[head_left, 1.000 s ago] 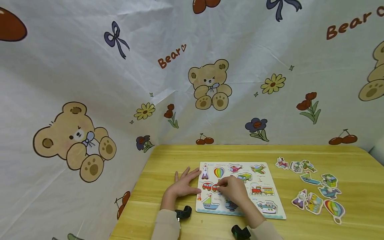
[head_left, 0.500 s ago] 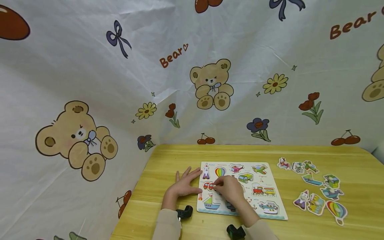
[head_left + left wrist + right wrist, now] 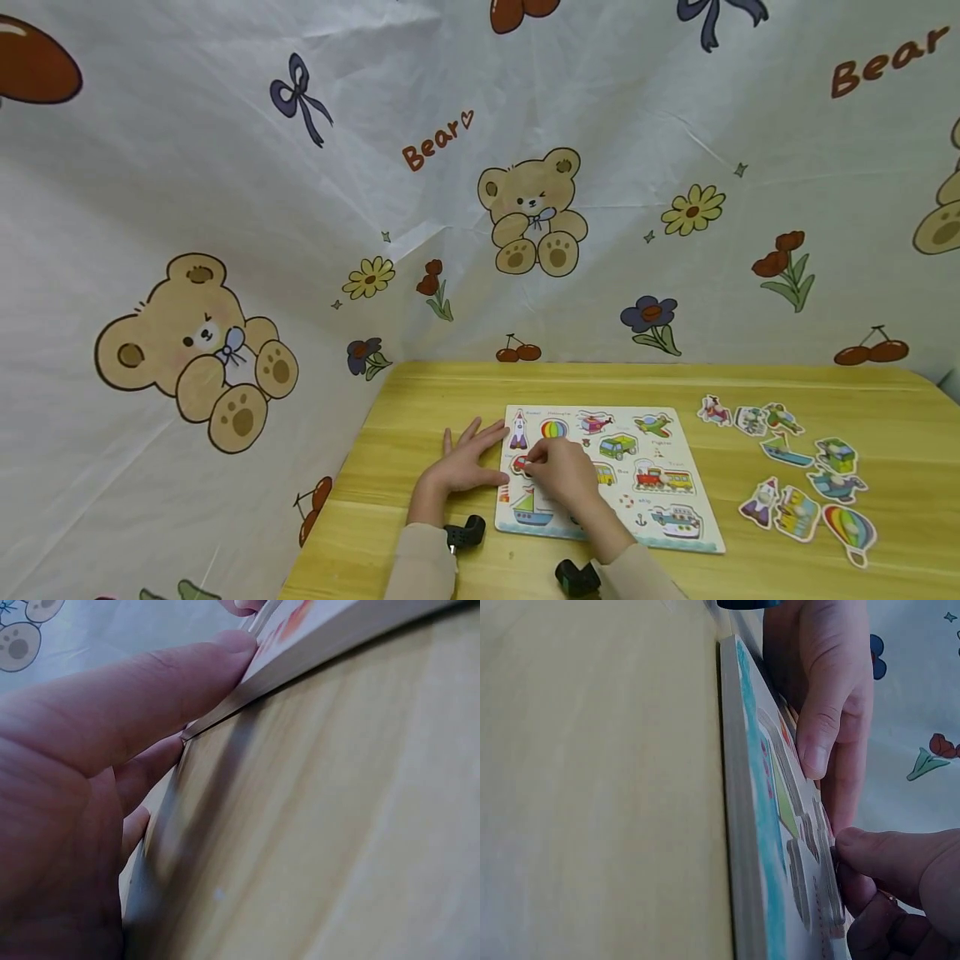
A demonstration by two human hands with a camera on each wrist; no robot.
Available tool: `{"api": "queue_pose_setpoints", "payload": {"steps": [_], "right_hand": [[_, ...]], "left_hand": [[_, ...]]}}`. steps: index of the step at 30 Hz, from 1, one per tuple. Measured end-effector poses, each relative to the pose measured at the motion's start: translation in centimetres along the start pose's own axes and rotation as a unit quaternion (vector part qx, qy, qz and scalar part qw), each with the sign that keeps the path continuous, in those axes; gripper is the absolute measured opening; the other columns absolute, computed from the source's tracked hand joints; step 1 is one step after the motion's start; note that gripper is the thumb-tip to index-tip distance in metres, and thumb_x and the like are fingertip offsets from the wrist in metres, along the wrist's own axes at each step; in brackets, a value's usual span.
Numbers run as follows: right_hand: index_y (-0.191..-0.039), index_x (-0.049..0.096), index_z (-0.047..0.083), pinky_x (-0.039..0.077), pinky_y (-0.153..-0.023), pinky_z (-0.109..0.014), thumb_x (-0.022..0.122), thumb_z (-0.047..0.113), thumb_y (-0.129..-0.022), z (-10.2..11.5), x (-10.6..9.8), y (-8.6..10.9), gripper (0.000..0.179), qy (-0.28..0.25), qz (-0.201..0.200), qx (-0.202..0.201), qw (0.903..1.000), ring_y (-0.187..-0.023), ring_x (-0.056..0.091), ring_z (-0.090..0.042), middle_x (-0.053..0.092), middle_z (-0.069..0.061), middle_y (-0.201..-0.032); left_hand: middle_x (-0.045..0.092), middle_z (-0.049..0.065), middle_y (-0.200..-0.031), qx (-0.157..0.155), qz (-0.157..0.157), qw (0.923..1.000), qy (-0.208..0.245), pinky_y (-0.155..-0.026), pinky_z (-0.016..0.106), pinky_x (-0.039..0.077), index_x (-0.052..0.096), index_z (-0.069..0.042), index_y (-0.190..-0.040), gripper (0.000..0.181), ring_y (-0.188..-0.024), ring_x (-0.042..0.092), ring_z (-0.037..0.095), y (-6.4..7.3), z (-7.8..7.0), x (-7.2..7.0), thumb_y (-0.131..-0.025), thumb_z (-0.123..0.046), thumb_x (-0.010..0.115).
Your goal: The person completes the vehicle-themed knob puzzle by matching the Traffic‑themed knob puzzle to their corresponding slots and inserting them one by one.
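Observation:
A wooden puzzle board [image 3: 703,529] with vehicle pictures lies flat on the table. My left hand [image 3: 459,468] rests at its left edge, fingers spread; in the left wrist view the thumb [image 3: 187,679] touches the board's edge. With thumb and fingertips my right hand [image 3: 567,477] pinches a red car puzzle piece [image 3: 518,465] at the left-middle of the board. The right wrist view shows the thumb [image 3: 889,855] on the piece's edge, low against the board surface. Part of the car is hidden by the fingers, and I cannot tell whether it sits in its recess.
Right of the board lie several loose puzzle pieces, among them a hot-air balloon [image 3: 850,529], a rocket [image 3: 761,502] and a boat [image 3: 786,452]. The wooden table [image 3: 450,383] meets a bear-patterned cloth [image 3: 450,317] at the back. Black wrist cameras [image 3: 467,532] sit by both sleeves.
My right hand has moved left across the board with the red car piece, now over the car picture, uncovering a yellow bus. My left hand stays at the board's edge. The head view shifted slightly.

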State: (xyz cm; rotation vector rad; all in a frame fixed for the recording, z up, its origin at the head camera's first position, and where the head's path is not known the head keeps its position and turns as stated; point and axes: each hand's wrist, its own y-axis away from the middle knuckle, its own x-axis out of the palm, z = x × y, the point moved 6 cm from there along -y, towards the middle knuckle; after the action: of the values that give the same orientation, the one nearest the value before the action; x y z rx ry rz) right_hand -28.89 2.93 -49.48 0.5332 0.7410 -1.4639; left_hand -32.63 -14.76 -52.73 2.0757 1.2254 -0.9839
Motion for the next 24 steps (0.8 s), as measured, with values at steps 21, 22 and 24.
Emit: {"api": "queue_pose_setpoints", "payload": {"steps": [21,22,24], "right_hand": [[-0.079,0.071,0.016,0.036,-0.054,-0.025,0.077,0.016,-0.083,0.43,0.69,-0.28,0.008,0.025,0.014,-0.004,0.9996,-0.061,0.05,-0.011,0.059,0.006,-0.067],[-0.079,0.071,0.016,0.036,-0.054,-0.025,0.077,0.016,-0.083,0.45,0.67,-0.28,0.008,0.027,0.013,-0.005,0.9995,-0.06,0.05,-0.01,0.059,0.006,-0.066],[-0.079,0.071,0.015,0.036,-0.053,-0.025,0.077,0.016,-0.083,0.54,0.61,-0.26,0.008,0.03,0.01,-0.01,0.9995,-0.06,0.049,-0.01,0.058,0.006,-0.066]], "left_hand": [[0.029,-0.006,-0.166,0.004,0.0,1.0,0.003,-0.116,0.072,-0.016,0.041,-0.026,-0.154,0.081,-0.158,0.006,0.033,-0.06,0.15,0.13,-0.083,-0.043,0.077],[0.029,-0.006,-0.166,0.005,0.0,1.0,0.004,-0.116,0.072,-0.016,0.041,-0.026,-0.154,0.081,-0.158,0.006,0.033,-0.06,0.14,0.13,-0.083,-0.042,0.077],[0.029,-0.006,-0.166,0.005,0.0,1.0,0.005,-0.116,0.071,-0.016,0.041,-0.026,-0.154,0.08,-0.158,0.005,0.033,-0.09,0.14,0.12,-0.084,-0.042,0.077]]}}
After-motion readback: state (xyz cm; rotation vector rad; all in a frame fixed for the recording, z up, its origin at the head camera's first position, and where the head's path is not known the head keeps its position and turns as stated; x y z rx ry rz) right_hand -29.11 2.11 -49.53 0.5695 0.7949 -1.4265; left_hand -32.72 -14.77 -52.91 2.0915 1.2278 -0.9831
